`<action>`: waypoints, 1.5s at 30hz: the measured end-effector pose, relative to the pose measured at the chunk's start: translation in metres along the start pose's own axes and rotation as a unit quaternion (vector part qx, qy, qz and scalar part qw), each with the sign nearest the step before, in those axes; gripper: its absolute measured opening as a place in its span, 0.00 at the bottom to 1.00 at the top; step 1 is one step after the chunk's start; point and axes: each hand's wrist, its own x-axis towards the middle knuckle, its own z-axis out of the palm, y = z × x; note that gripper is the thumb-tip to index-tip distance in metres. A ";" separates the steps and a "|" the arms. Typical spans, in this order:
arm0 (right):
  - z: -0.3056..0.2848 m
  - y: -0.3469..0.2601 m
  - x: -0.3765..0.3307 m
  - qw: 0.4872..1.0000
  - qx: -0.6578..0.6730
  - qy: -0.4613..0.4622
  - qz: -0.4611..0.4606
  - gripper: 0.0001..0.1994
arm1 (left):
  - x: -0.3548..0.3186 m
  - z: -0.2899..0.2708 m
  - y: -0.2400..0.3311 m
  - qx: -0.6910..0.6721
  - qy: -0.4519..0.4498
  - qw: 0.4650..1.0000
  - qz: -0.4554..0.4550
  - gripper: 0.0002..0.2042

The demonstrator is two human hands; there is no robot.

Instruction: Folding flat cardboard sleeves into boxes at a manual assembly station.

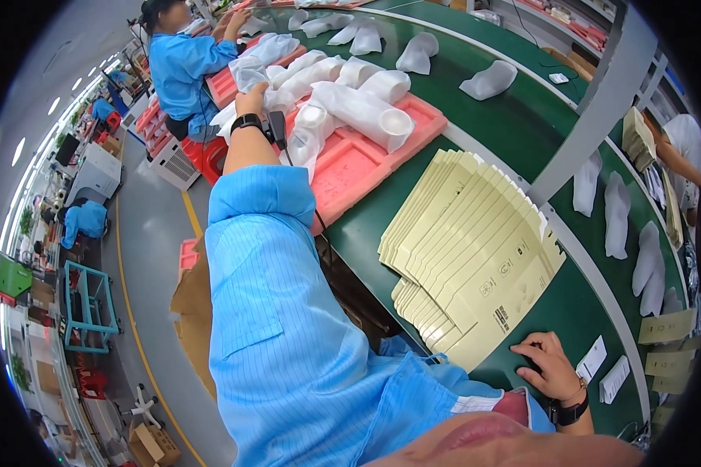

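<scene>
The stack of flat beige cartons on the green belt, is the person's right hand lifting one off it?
No, the right hand rests flat by the cartons, lifting none.

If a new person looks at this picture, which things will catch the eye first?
First, the fanned stack of flat cream cartons on the green table, with the right hand resting at its lower edge. Next, the left hand reaching far out to white foam-wrapped pieces piled on pink trays.
</scene>
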 end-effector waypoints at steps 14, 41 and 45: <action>-0.003 0.003 -0.001 1.000 0.005 -0.005 -0.023 0.21 | -0.003 -0.010 -0.004 0.042 0.033 0.998 0.025 0.28; -0.003 0.006 -0.001 0.999 0.033 0.007 -0.025 0.20 | -0.021 -0.015 0.002 0.057 0.050 0.997 0.020 0.30; -0.003 0.007 -0.001 0.999 0.038 0.008 -0.025 0.20 | -0.025 -0.015 0.004 0.048 0.049 0.997 0.026 0.30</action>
